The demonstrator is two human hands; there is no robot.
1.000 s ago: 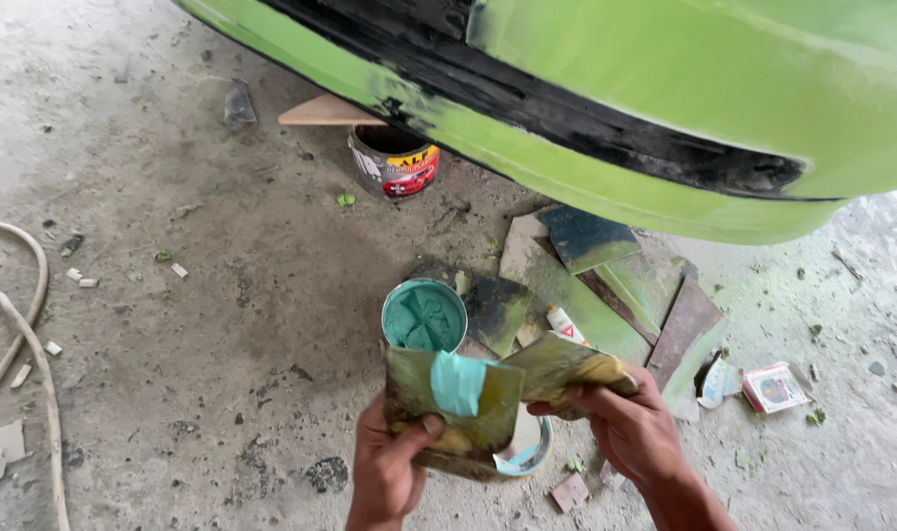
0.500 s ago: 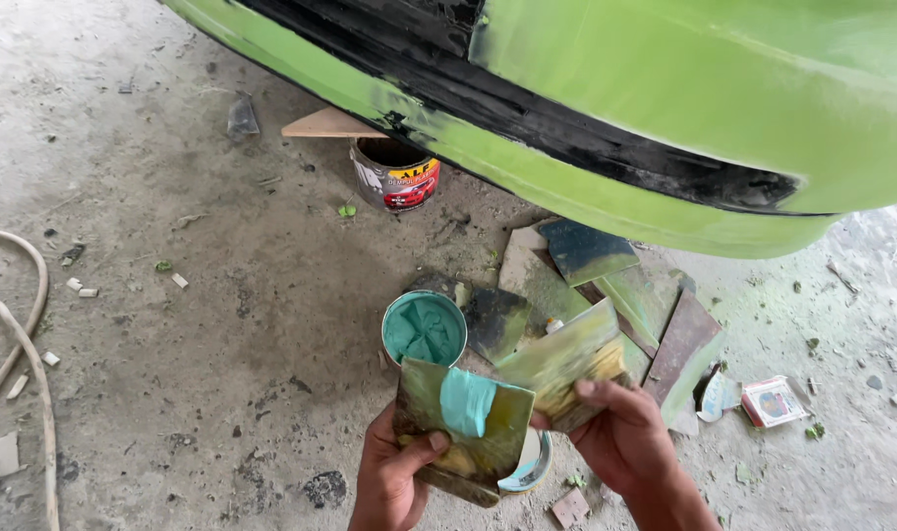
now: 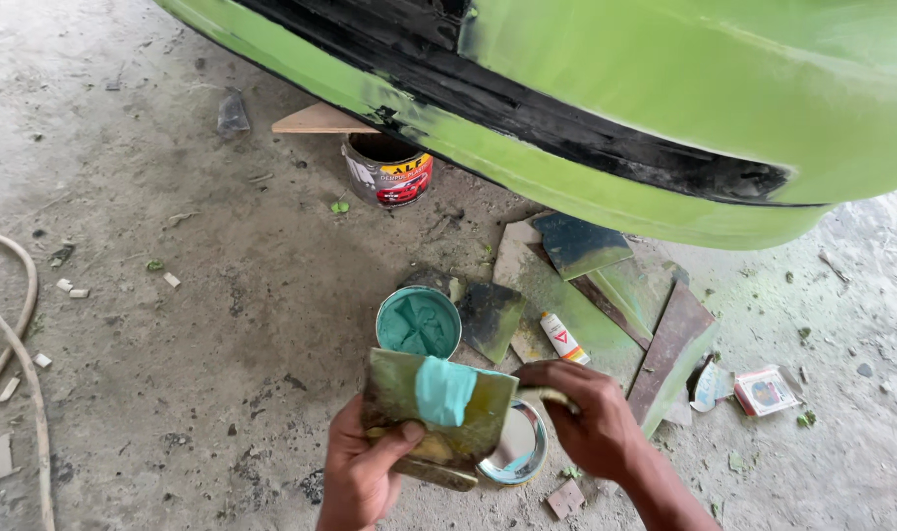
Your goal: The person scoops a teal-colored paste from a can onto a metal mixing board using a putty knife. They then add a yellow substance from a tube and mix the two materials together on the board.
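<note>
My left hand (image 3: 365, 472) grips a stained rectangular mixing board (image 3: 399, 398) from below, thumb on its face. A lump of teal putty (image 3: 444, 389) sits on the board. My right hand (image 3: 586, 418) is closed on a thin spreader blade (image 3: 551, 395) whose edge meets the board's right side. Just beyond the board stands an open can of teal putty (image 3: 418, 323). The can's round lid (image 3: 517, 447) lies on the floor under my hands.
A green car bumper with a black strip (image 3: 606, 108) hangs overhead. Below it lie flat green-stained plates (image 3: 576, 285), a small white tube (image 3: 563, 337), a second tin (image 3: 384, 172), a wood wedge (image 3: 320, 120) and a hose (image 3: 21, 354) at left on the concrete floor.
The right hand has pulled the spreader off the board toward the right; earlier a wide blade lay across it. The putty lump now sits higher on the board.
</note>
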